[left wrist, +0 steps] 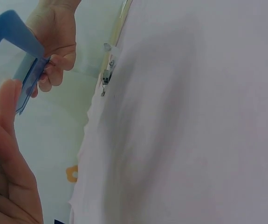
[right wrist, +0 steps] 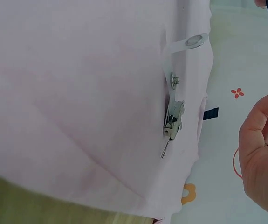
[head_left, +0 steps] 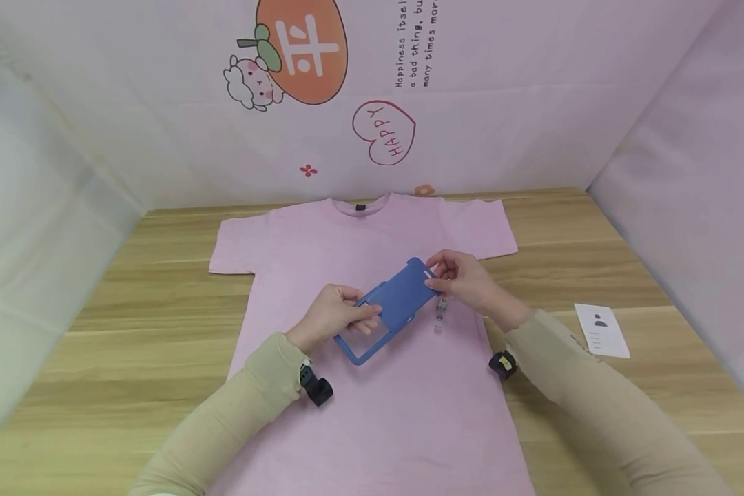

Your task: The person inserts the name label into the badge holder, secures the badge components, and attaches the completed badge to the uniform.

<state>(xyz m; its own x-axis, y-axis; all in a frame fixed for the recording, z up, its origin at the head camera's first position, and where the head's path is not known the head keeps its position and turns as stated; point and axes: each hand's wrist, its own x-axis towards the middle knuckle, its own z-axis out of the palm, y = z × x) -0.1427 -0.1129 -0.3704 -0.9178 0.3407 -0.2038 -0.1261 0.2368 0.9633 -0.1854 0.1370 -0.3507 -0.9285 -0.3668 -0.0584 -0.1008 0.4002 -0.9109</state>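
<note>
Wooden table (head_left: 99, 386), pale curtains (head_left: 508, 131), blue card holder (head_left: 403, 300)

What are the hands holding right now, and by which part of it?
A blue holder: the left hand pinches it near mid-length, and the right hand pinches its slotted end.

Head view faces forward and down; nearer wrist views share the shirt (head_left: 403, 389)
</note>
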